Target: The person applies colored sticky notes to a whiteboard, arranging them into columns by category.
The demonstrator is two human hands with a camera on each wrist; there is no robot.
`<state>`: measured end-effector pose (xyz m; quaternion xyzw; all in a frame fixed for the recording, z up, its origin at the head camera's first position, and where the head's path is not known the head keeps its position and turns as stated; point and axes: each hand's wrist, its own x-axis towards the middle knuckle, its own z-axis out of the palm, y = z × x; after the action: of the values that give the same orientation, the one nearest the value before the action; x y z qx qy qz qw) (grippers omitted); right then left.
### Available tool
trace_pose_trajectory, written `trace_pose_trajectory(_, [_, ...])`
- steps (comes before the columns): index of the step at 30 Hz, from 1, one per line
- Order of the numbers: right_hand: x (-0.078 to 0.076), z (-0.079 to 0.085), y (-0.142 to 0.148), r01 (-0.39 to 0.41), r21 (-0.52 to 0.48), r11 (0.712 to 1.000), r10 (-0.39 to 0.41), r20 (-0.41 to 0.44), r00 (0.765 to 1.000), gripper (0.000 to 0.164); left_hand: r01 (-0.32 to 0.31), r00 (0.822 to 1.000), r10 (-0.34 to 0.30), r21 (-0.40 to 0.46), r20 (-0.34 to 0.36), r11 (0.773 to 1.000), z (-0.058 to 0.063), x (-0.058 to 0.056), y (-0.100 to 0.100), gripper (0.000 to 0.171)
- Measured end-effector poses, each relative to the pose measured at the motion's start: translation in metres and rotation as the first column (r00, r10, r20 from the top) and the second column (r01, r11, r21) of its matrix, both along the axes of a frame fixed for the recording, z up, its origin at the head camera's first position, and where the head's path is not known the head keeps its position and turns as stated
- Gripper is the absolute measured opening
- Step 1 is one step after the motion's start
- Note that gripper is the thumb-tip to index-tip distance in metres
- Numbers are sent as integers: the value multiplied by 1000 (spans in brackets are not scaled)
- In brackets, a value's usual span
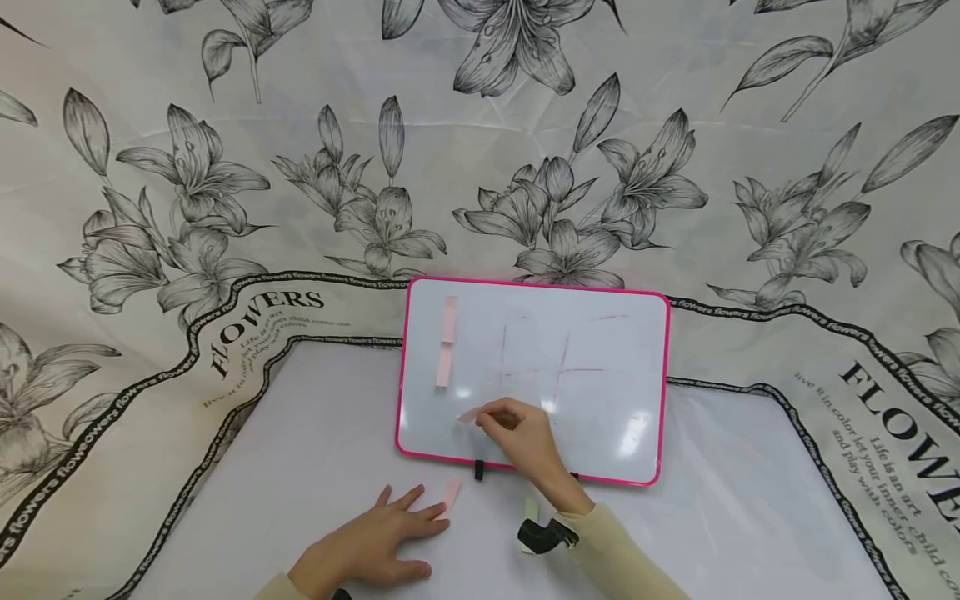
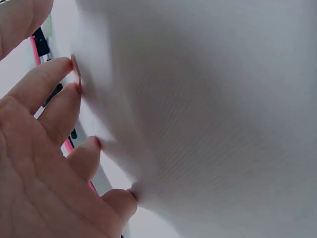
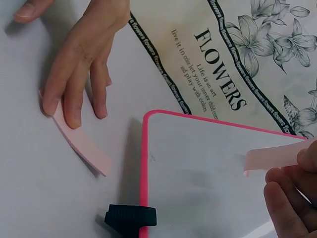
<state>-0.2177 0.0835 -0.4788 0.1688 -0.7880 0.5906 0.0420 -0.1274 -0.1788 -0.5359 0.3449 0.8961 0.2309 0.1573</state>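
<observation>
- Two pink strips [image 1: 449, 319] sit end to end near the left edge of the whiteboard [image 1: 615, 400].
- The right hand [image 1: 520, 433] pinches another pink strip [image 3: 272, 156] before its lower left.
- The left hand [image 1: 386, 537], fingers spread, grasping nothing, rests fingertips on a fourth strip [image 3: 85, 144], lying on the table [image 1: 300, 433].

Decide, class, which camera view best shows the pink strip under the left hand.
The right wrist view: there the pink strip appears large, most of its length clear of the left hand. The head view shows it small and partly covered; the left wrist view, only a thin edge.
</observation>
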Motion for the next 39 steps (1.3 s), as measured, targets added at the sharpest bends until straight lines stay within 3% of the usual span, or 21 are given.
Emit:
trace_pose_trajectory(7, [-12, 4, -17, -23, 59, 998, 35, -215, 976, 8, 16, 1000, -16, 4, 8, 1000, -8, -3, 0, 63])
trace_pose_trajectory(16, [-24, 4, -28, -10, 105, 994, 42, -313, 949, 7, 23, 1000, -23, -1, 4, 1000, -7, -1, 1, 63])
trace_pose_trajectory(28, [-26, 1, -40, 0, 156, 988, 46, -291, 956, 7, 27, 1000, -27, -9, -12, 1000, -5, -1, 0, 64])
trace_pose_trajectory(35, [-22, -5, -47, -11, 169, 986, 67, -329, 942, 7, 29, 999, -29, -2, -20, 1000, -5, 0, -2, 64])
trace_pose_trajectory(39, [-21, -7, -51, -9, 161, 987, 61, -319, 946, 8, 19, 1000, -19, -5, -2, 1000, -5, 0, -2, 64])
